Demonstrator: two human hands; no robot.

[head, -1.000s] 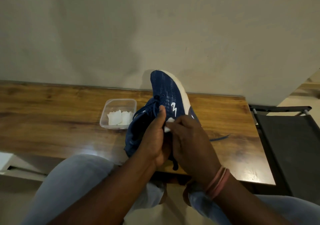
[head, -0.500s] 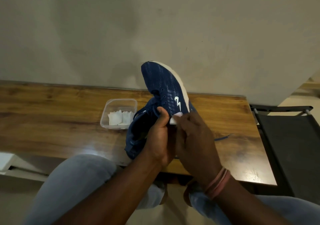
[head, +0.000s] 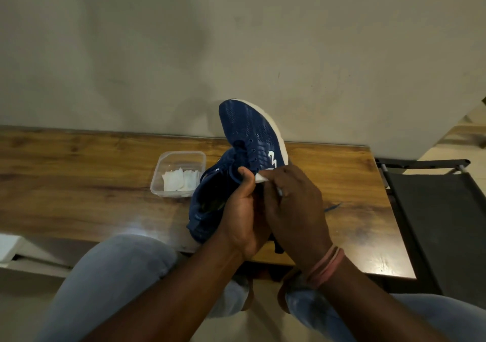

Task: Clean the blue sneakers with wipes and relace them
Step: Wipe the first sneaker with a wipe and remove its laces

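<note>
i have the dark blue mesh sneaker with the white foam sole (head: pixel 252 141) raised above the near edge of the brown wooden table (head: pixel 79 184), and everything i do next depends on how it lies: its long axis runs away from me and a little up, toe farthest and highest against the pale wall, heel down in my palms, the white sole edge turned to my right. my left hand (head: pixel 242 215) is wrapped around the heel and collar from below, thumb pressed on the blue side by the eyelets, so it is gripping the shoe. my right hand (head: pixel 294 205) sits just right of it with fingers curled, pinching a small white wipe (head: pixel 263 177) against the side panel close under the white logo. that hand is the nearer one to the sole edge, so i judge the next stroke should run along the axis toward the toe. the clear plastic tub of folded white wipes (head: pixel 178 174) stands on the table just left of the shoe. a loose blue lace (head: pixel 332 207) lies on the wood to the right
</note>
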